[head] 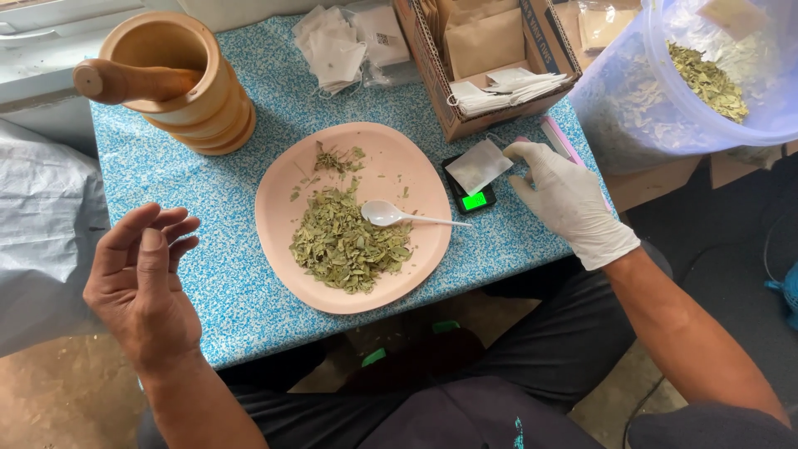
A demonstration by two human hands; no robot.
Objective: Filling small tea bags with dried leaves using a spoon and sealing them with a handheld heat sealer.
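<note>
the right hand, in a white glove, is in the right middle of the frame. its fingertips pinch the edge of a small white bag, which lies on a small black scale with a green lit screen. the scale stands just beside the right rim of a pink plate in the centre of the frame. on the plate there is a heap of dried green leaves, and a white plastic spoon rests on it with the bowl touching the heap.

the left hand is bare, in the lower left of the frame, palm up, fingers loosely curled and holding nothing, over the edge of the blue speckled table.

in the upper left stands a wooden mortar with a pestle leaning in it. at the top, a cardboard box holds more white bags and brown packets. in the upper right is a clear plastic tub with more leaves inside.
</note>
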